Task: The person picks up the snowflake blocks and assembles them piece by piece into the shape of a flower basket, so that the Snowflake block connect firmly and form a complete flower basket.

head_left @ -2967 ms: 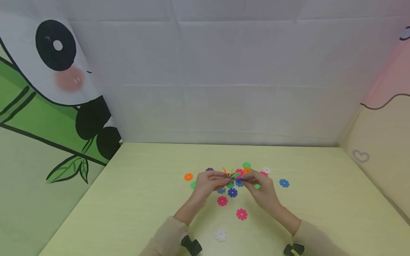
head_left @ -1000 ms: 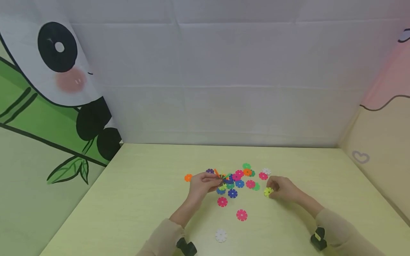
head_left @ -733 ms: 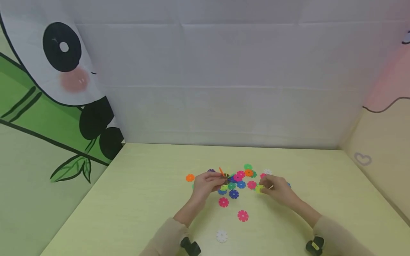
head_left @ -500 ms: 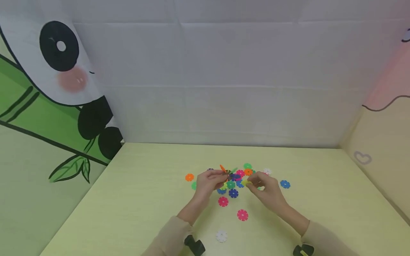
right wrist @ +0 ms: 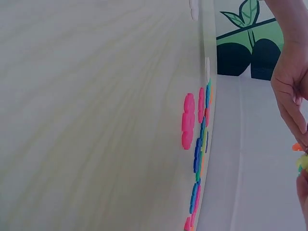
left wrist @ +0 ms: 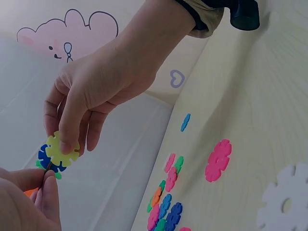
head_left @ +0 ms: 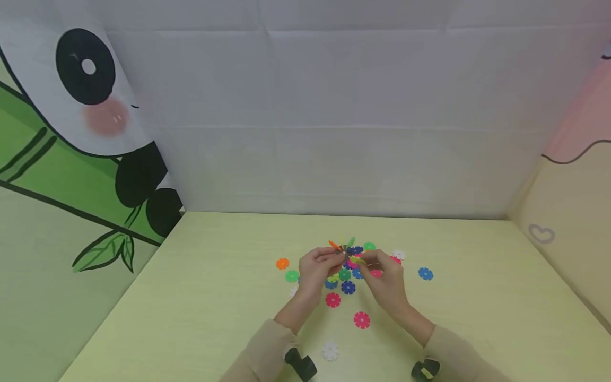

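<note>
My left hand point(head_left: 317, 269) pinches a dark notched disc point(head_left: 345, 252), the hub of a small assembly raised above the table. Orange point(head_left: 333, 244), green point(head_left: 351, 242) and blue notched discs point(head_left: 355, 250) stick out from its edge. Between thumb and fingers, my right hand point(head_left: 387, 278) holds a yellow notched disc point(left wrist: 62, 150) right beside the dark one. In the left wrist view the yellow disc overlaps the blue disc point(left wrist: 44, 156); whether it is slotted in cannot be told. The right wrist view catches the left hand point(right wrist: 291, 91) only at its edge.
Loose notched discs in several colours lie on the pale table point(head_left: 191, 297) below the hands. Nearer are a pink disc point(head_left: 361, 320) and a white disc point(head_left: 330, 351). A blue disc point(head_left: 426, 274) lies to the right, an orange disc point(head_left: 282, 263) to the left.
A blue disc, earlier in the right hand, now sits on the assembly. The right hand then took the yellow disc from the right and carried it left to the assembly, which has risen slightly.
</note>
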`<state>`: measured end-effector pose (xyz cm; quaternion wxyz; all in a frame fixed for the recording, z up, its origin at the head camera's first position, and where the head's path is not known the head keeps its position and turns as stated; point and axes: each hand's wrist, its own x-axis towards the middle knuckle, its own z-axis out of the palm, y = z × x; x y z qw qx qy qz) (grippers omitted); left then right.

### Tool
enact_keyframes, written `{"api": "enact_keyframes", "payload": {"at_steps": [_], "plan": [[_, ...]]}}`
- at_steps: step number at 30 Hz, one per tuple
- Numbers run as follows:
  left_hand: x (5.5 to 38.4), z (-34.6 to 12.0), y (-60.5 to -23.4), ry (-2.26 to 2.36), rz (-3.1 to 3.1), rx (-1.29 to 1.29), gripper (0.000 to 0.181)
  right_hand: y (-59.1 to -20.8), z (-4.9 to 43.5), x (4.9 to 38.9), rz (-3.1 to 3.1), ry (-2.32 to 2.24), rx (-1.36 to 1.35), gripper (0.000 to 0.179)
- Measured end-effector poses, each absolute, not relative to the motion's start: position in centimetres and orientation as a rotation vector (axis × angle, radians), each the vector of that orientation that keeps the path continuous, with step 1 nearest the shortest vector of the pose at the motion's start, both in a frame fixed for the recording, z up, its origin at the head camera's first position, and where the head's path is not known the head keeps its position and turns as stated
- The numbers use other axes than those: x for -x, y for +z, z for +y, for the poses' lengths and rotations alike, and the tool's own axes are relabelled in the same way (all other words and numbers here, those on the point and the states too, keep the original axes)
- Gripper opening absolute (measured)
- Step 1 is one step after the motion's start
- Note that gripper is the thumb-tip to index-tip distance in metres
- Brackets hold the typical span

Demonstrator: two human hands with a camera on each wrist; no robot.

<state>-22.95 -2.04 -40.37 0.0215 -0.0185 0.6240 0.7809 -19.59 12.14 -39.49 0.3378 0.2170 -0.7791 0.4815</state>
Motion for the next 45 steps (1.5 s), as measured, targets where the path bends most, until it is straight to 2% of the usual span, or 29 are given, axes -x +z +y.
{"api": "enact_keyframes", "payload": {"at_steps": [31, 36, 40, 45], "plan": [[22.2, -0.9, -40.6, 2.532, 1.856, 0.241, 0.026, -39.8, 11.4, 19.9, -1.949, 1.462, -0.503, 0.016], [22.1, -1.0, -40.5, 2.508, 1.916, 0.177, 0.028, -39.5, 11.8, 20.2, -2.008, 1.503, -0.464, 0.015], [22.3, -2.0, -40.9, 2.351, 2.023, 0.026, 0.03, -40.4, 13.0, 21.1, -2.078, 1.507, -0.419, 0.015], [23.3, -4.5, -41.3, 2.061, 2.132, -0.156, 0.046, -41.7, 15.2, 22.3, -2.163, 1.53, -0.549, 0.018]]}}
